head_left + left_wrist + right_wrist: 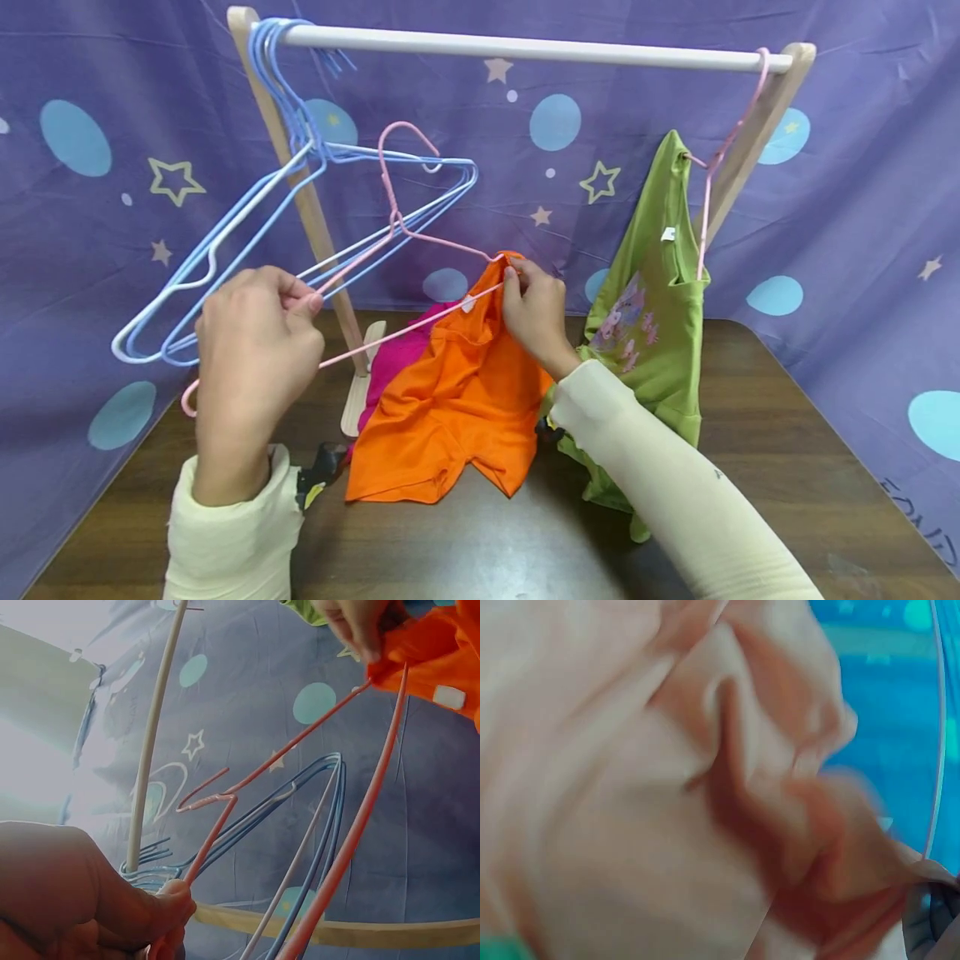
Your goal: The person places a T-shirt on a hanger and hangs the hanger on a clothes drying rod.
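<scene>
A pink hanger [442,242] is held up between both hands. My left hand [255,342] pinches its left arm between thumb and fingers, also seen in the left wrist view [82,892]. On the hanger's right end hang orange shorts [480,392], caught at one side of the waistband. My right hand [534,308] pinches that waistband corner together with the hanger tip. A white label [450,697] shows inside the waist. The shorts' lower part droops toward the table. In the right wrist view, pale, blurred folds of cloth [652,840] fill most of the picture.
A rack's white rod [525,48] spans the back. Blue and white hangers [288,100] cluster at its left end, behind my left hand. A green printed garment [660,333] hangs at right on a pink hanger. Magenta cloth [397,367] lies behind the shorts on the brown table [765,433].
</scene>
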`<state>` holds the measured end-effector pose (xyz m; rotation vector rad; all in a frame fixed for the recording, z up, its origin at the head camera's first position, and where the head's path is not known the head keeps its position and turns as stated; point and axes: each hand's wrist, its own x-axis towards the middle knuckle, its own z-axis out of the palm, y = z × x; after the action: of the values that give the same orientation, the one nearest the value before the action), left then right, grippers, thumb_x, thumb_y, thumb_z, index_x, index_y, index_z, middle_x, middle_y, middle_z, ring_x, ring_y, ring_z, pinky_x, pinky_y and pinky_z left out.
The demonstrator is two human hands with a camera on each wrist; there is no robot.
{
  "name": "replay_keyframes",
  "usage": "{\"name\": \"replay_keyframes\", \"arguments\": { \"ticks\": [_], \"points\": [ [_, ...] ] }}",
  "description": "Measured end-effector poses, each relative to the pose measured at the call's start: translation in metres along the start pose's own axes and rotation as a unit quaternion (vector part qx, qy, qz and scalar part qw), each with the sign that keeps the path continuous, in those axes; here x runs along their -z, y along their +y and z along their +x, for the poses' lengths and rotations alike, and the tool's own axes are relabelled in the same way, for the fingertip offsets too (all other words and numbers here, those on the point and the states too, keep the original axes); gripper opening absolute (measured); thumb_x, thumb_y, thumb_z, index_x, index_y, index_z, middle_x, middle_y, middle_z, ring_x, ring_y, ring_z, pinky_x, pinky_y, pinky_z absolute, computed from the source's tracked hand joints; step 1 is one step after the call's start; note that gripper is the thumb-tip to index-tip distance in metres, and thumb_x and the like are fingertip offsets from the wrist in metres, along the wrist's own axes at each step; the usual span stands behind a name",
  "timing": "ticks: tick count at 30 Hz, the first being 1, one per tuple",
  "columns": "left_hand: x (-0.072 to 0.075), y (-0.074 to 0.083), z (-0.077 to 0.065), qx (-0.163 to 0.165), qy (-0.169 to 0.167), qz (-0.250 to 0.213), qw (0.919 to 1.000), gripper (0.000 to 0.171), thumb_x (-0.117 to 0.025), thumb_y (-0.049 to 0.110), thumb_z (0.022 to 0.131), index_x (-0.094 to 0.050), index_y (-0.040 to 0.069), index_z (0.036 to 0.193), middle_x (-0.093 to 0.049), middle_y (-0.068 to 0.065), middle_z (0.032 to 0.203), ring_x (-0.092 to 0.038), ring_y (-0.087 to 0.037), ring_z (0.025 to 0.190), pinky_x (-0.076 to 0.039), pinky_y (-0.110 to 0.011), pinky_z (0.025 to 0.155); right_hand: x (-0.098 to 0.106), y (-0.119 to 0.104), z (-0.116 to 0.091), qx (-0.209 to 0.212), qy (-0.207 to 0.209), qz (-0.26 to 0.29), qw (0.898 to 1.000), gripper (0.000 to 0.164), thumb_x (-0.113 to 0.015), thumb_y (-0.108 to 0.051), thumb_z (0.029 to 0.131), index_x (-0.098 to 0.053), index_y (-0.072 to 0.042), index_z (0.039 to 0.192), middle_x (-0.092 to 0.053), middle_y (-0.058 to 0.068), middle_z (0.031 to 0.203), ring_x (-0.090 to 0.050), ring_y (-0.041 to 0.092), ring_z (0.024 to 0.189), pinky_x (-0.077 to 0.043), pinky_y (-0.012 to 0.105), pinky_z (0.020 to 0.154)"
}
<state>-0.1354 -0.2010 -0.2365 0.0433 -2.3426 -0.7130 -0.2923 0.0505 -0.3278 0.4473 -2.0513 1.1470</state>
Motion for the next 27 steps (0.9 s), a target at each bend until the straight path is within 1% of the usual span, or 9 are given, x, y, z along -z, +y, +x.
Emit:
{"name": "replay_keyframes", "arguments": {
  "ticks": [3,5,10,13,15,17,20,25,27],
  "points": [
    [-0.001,0.0,0.0,-0.001,0.0,-0.001,1.0,0.009,-0.062,0.003,0.092,-0.067,-0.003,0.088,-0.061,-0.02,0.084,-0.055,-0.044,0.089,-0.039,-0.056,0.085,-0.002,-0.011,-0.001,0.02,-0.019,0.023,0.999,0.023,-0.059,-0.007,0.099,-0.074,0.007,0.111,-0.076,0.015,0.084,-0.063,0.026,0.066,-0.049,0.035,0.062],
    [0.0,-0.001,0.001,0.0,0.0,0.002,1.0,0.011,-0.062,0.004,0.093,-0.067,-0.003,0.088,-0.06,-0.02,0.083,-0.055,-0.044,0.088,-0.038,-0.056,0.085,-0.002,-0.015,-0.001,0.016,-0.036,0.035,0.999,0.026,-0.056,-0.008,0.1,-0.073,0.006,0.115,-0.074,0.015,0.083,-0.062,0.025,0.064,-0.047,0.032,0.061],
    [0.006,-0.006,0.003,0.0,-0.001,0.012,0.9999,0.014,-0.061,0.008,0.096,-0.067,-0.003,0.089,-0.06,-0.019,0.082,-0.054,-0.042,0.085,-0.036,-0.053,0.083,0.004,-0.005,0.004,-0.046,-0.034,0.032,0.998,0.032,-0.048,-0.004,0.098,-0.072,0.002,0.119,-0.072,0.013,0.079,-0.066,0.022,0.066,-0.05,0.031,0.063],
    [0.008,-0.009,0.004,0.0,-0.001,0.013,0.9999,0.014,-0.061,0.008,0.096,-0.067,-0.003,0.089,-0.061,-0.019,0.081,-0.054,-0.041,0.085,-0.034,-0.051,0.081,0.009,0.007,0.009,-0.073,-0.013,0.006,0.997,0.028,-0.052,-0.002,0.096,-0.072,0.002,0.114,-0.075,0.013,0.086,-0.068,0.024,0.074,-0.052,0.035,0.07],
    [0.009,-0.01,0.005,-0.003,0.0,0.014,0.9999,0.015,-0.061,0.008,0.096,-0.068,-0.003,0.089,-0.062,-0.018,0.08,-0.055,-0.04,0.084,-0.034,-0.049,0.079,0.013,0.014,0.012,-0.075,-0.007,-0.01,0.997,0.026,-0.055,-0.001,0.095,-0.071,0.003,0.114,-0.075,0.016,0.094,-0.068,0.028,0.082,-0.052,0.039,0.079],
    [0.01,-0.011,0.005,-0.004,0.001,0.015,0.9999,0.015,-0.061,0.009,0.096,-0.068,-0.002,0.089,-0.062,-0.018,0.08,-0.055,-0.04,0.082,-0.033,-0.048,0.078,0.016,0.019,0.016,-0.064,-0.015,-0.022,0.998,0.027,-0.057,-0.001,0.095,-0.07,0.005,0.117,-0.073,0.019,0.104,-0.068,0.031,0.092,-0.052,0.042,0.087],
    [0.011,-0.012,0.005,-0.007,0.001,0.016,0.9998,0.015,-0.061,0.009,0.095,-0.068,-0.002,0.089,-0.063,-0.018,0.079,-0.055,-0.039,0.081,-0.033,-0.047,0.077,0.019,0.024,0.02,-0.031,-0.06,-0.043,0.997,0.035,-0.059,-0.002,0.094,-0.065,0.005,0.128,-0.067,0.022,0.119,-0.064,0.036,0.108,-0.047,0.046,0.099],
    [0.012,-0.012,0.004,-0.011,-0.009,0.009,0.9999,0.014,-0.062,0.009,0.096,-0.067,-0.002,0.089,-0.061,-0.017,0.08,-0.053,-0.037,0.08,-0.032,-0.046,0.077,0.023,0.026,0.026,0.037,-0.165,-0.076,0.983,0.045,-0.062,-0.014,0.1,-0.056,-0.004,0.144,-0.059,0.017,0.141,-0.052,0.036,0.131,-0.034,0.05,0.114],
    [0.012,-0.011,0.004,-0.016,-0.015,0.008,0.9997,0.014,-0.063,0.009,0.096,-0.067,-0.002,0.089,-0.059,-0.016,0.081,-0.053,-0.036,0.079,-0.032,-0.044,0.076,0.023,0.025,0.027,0.057,-0.188,-0.072,0.978,0.044,-0.062,-0.017,0.102,-0.057,-0.005,0.144,-0.06,0.015,0.141,-0.051,0.036,0.132,-0.032,0.051,0.116]
  ]
}}
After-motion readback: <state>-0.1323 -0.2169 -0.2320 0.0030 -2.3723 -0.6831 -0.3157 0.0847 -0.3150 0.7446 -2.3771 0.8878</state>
